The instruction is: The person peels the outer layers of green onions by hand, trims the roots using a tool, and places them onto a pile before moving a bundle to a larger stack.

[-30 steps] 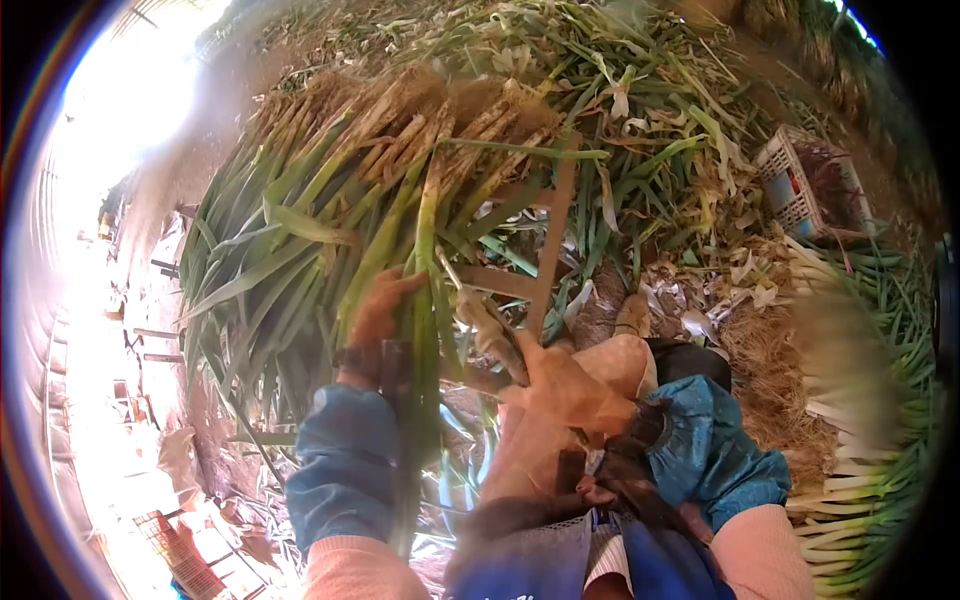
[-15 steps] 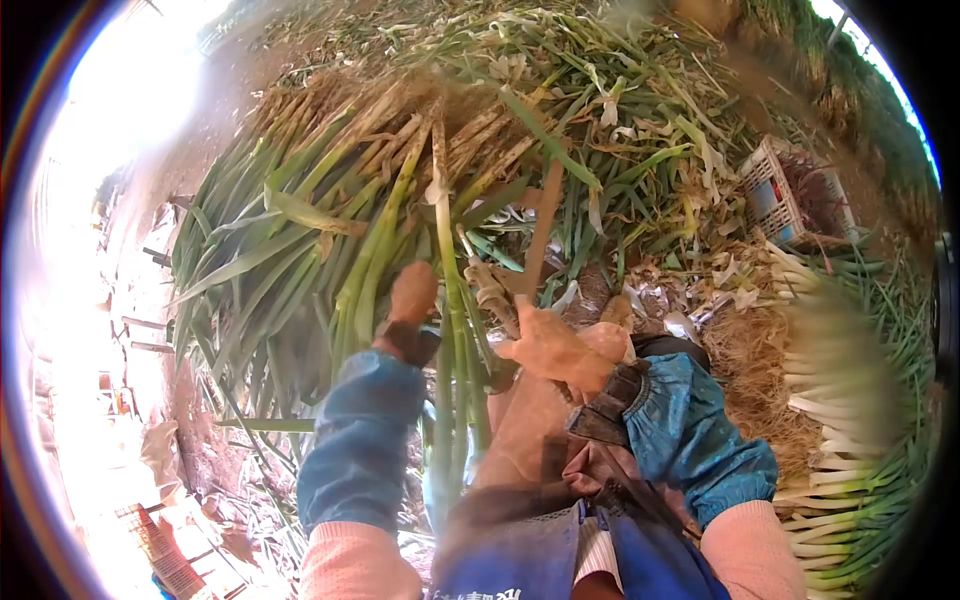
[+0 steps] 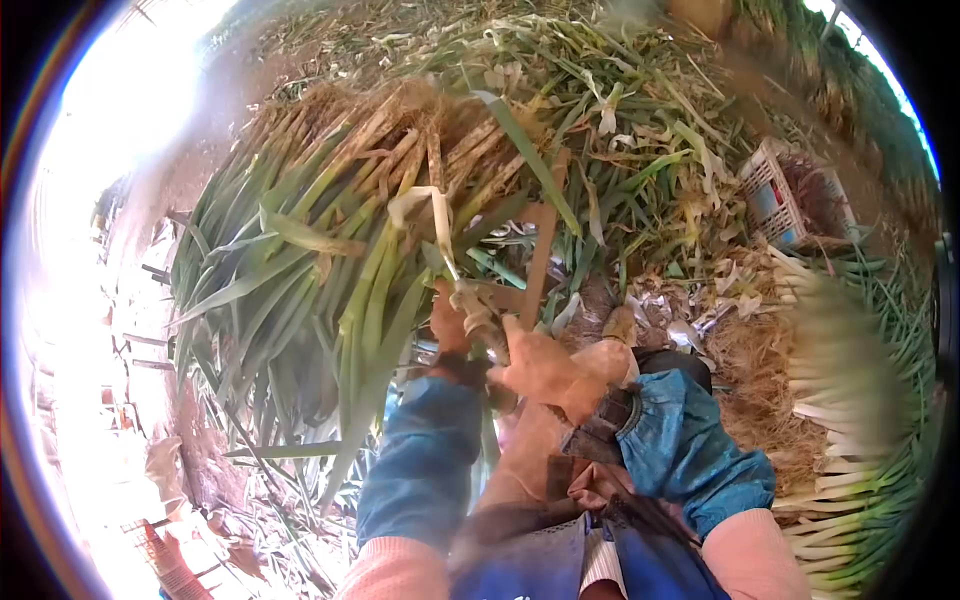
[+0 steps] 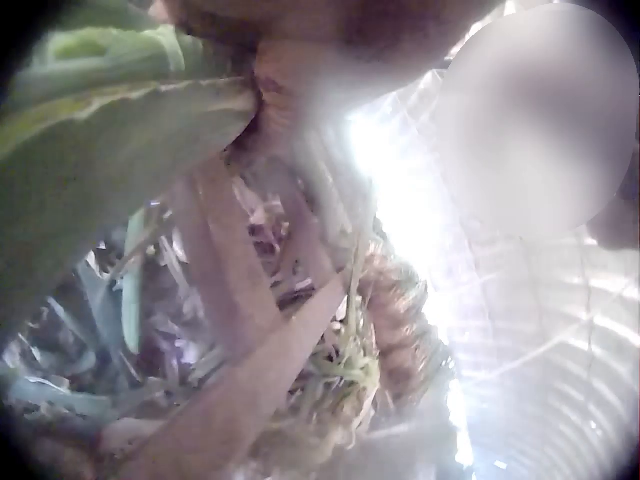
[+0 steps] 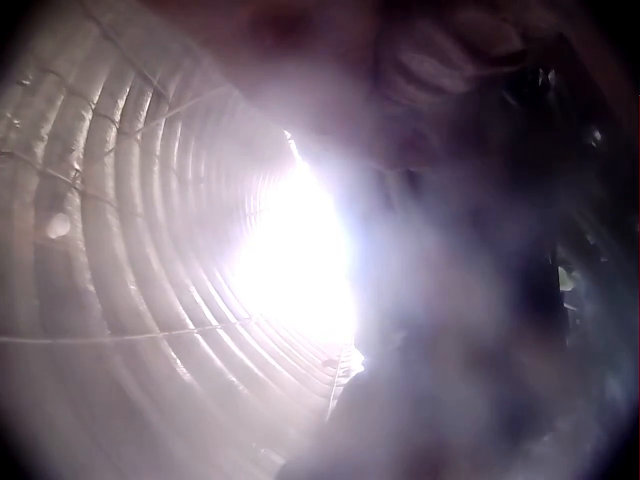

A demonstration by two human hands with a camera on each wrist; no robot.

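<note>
Under a plastic tunnel roof [image 5: 130, 250], leeks [image 3: 330, 230] cover the ground.

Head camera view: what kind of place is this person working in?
Probably a farm polytunnel where green onions get cleaned: a big heap of untrimmed onions, a stack of white trimmed stalks, a plastic crate, and ribbed plastic roofing.

Ground [image 3: 230, 90] here is bare dirt. Piled on it: a big leek heap [image 3: 300, 250], loose trimmings [image 3: 640, 130], a white crate [image 3: 775, 190].
</note>
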